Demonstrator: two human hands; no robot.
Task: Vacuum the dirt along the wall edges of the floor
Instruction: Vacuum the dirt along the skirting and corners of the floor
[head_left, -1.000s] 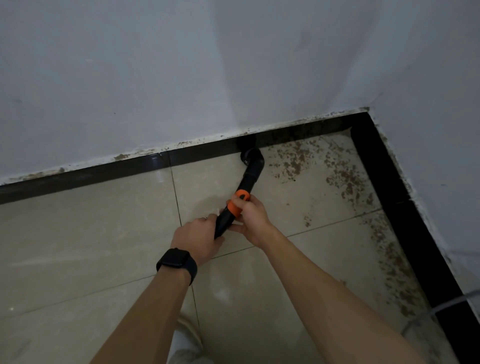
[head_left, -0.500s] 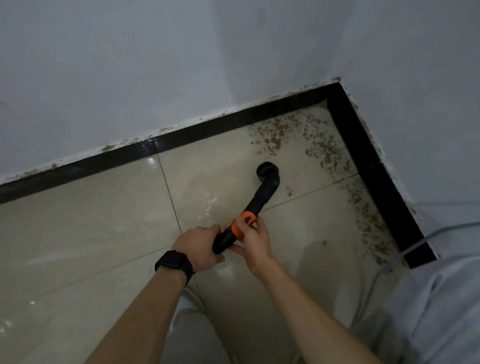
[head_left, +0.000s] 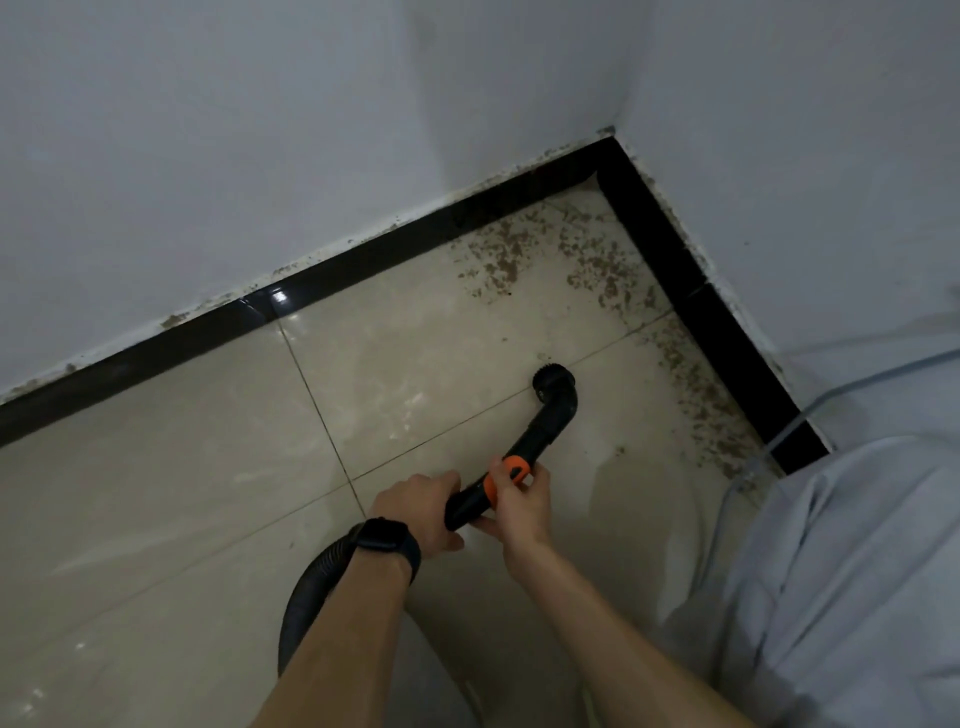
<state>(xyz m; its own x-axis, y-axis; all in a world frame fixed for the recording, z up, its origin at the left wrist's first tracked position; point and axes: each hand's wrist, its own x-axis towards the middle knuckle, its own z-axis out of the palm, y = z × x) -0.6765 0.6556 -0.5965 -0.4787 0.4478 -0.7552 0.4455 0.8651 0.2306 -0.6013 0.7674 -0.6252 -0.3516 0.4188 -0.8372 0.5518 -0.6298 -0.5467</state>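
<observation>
I hold a black vacuum nozzle (head_left: 545, 421) with an orange collar (head_left: 511, 475) over the beige tiled floor (head_left: 208, 467). My left hand (head_left: 421, 506), a dark watch on its wrist, grips the rear of the tube. My right hand (head_left: 519, 506) grips the tube at the orange collar. The round brush head (head_left: 551, 378) sits on a tile joint, well short of the corner. Brown dirt (head_left: 498, 260) lies scattered near the back wall's black skirting (head_left: 363, 260), with more dirt (head_left: 701, 395) along the right skirting.
A ribbed black hose (head_left: 306, 603) curves down behind my left forearm. A pale cable (head_left: 810, 410) runs along the right wall to the floor. Grey fabric (head_left: 841, 571) fills the lower right. White walls meet at the corner (head_left: 608, 140).
The nozzle has been pulled back from the back skirting toward me and to the right. The view has shifted, bringing the hose and grey fabric into sight.
</observation>
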